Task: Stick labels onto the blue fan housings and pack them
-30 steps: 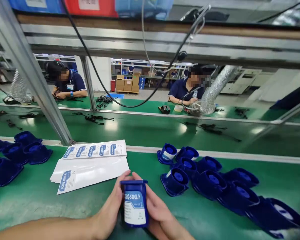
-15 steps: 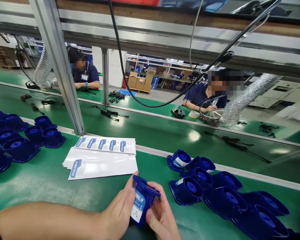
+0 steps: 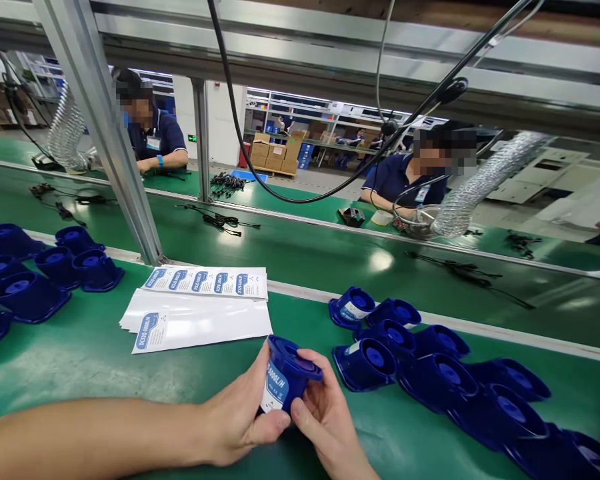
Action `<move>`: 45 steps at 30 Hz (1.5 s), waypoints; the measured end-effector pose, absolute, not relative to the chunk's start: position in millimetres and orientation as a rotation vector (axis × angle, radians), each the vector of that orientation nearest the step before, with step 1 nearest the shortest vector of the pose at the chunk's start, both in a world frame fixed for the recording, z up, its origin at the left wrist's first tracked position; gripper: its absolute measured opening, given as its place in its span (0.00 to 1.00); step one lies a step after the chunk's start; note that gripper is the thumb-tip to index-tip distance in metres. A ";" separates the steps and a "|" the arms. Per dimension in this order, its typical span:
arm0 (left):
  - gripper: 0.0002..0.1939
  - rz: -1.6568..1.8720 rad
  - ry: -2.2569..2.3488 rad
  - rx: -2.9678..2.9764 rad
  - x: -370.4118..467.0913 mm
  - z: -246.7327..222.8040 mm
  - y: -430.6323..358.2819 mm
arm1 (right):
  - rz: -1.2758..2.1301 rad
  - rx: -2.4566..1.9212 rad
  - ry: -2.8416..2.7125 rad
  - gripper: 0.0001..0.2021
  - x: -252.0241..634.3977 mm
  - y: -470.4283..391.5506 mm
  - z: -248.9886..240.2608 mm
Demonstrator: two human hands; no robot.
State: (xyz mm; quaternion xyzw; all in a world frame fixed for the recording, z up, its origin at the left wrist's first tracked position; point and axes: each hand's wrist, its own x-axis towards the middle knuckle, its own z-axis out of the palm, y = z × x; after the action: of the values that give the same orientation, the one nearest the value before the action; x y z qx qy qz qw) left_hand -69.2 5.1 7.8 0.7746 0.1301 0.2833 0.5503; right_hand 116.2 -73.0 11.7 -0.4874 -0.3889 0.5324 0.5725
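blue plastic sits between our two hands: a cup-shaped housing (image 3: 291, 369), near the centre of the scene, above the near part of a green work surface (image 3: 80, 373). our left hand (image 3: 240, 413) grips it from the left, thumb stretched across the near side beneath a white-and-blue label (image 3: 274, 390). our right hand (image 3: 326, 413) grips it from the right, thumb low on the body, fingers up by the rim. both hands are on the one housing, so neither is clearly nearer. its long axis stands roughly upright but tilted, with the flanged rim on top, sloping down to the right; the label faces near and left. printed label sheets (image 3: 195, 325) lie far and left of it; more blue housings (image 3: 449, 373) stand to the right.
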 end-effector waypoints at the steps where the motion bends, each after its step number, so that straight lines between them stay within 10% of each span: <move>1: 0.47 0.657 0.296 1.800 -69.9 5.6 7.6 | 1.260 -1.128 -0.909 0.33 117.1 -71.6 12.2; 26: 0.35 0.587 0.402 1.703 -63.5 8.6 14.2 | 1.220 -1.308 -1.016 0.28 106.1 -79.5 22.2; 39: 0.46 0.509 0.331 1.539 -64.0 9.2 15.7 | 1.327 -1.190 -1.005 0.28 121.9 -72.1 24.6; 45: 0.69 0.387 0.291 1.372 -65.6 1.9 19.4 | 1.529 -0.970 -0.972 0.33 137.5 -65.3 24.2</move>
State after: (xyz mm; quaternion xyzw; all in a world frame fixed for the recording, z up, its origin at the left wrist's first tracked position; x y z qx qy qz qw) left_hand -65.6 19.4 1.9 0.6272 0.1329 0.1767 0.7468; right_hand 137.5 -65.3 24.2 -0.4042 -0.4048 0.6367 0.5170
